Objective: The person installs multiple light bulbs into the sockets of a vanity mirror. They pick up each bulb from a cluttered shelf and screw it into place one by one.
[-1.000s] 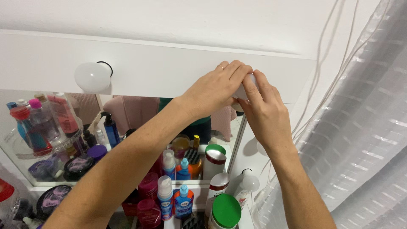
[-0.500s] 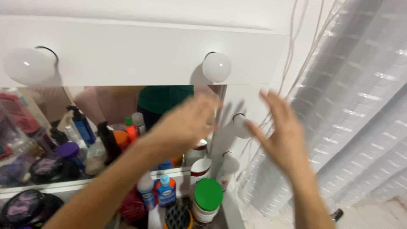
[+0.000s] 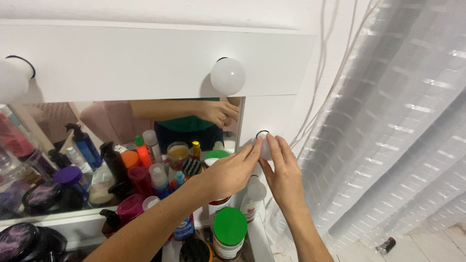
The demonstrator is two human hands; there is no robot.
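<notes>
A person's 2 bare hands meet on a small round white bulb [image 3: 264, 145] set in the right side of a white vanity mirror frame [image 3: 145, 63]. The left hand [image 3: 233, 170] comes in from the lower left, its fingertips [image 3: 256, 145] laid on the bulb's left face. The right hand [image 3: 283, 174] rises from below, its fingers [image 3: 274, 143] laid on the bulb's right face. Both hands curl loosely around the bulb, fingers close together and nearly touching each other; how firmly they grip cannot be told. The bulb sits in a black-ringed socket on the frame's right upright, below a larger white globe bulb [image 3: 227, 76] on the top bar. Another white bulb [image 3: 256, 190] sits lower on the same upright, just under the hands. A 4th bulb [image 3: 12, 77] shows at the top bar's far left edge.

The mirror [image 3: 121, 145] reflects an arm and a green top. Below it, a crowded shelf holds bottles and jars, including a white jar with a green lid [image 3: 229, 228], a blue spray bottle [image 3: 87, 145] and a purple-lidded jar [image 3: 69, 175]. A sheer white curtain [image 3: 388, 145] hangs to the right, with thin white cables [image 3: 323, 73] running down beside it.
</notes>
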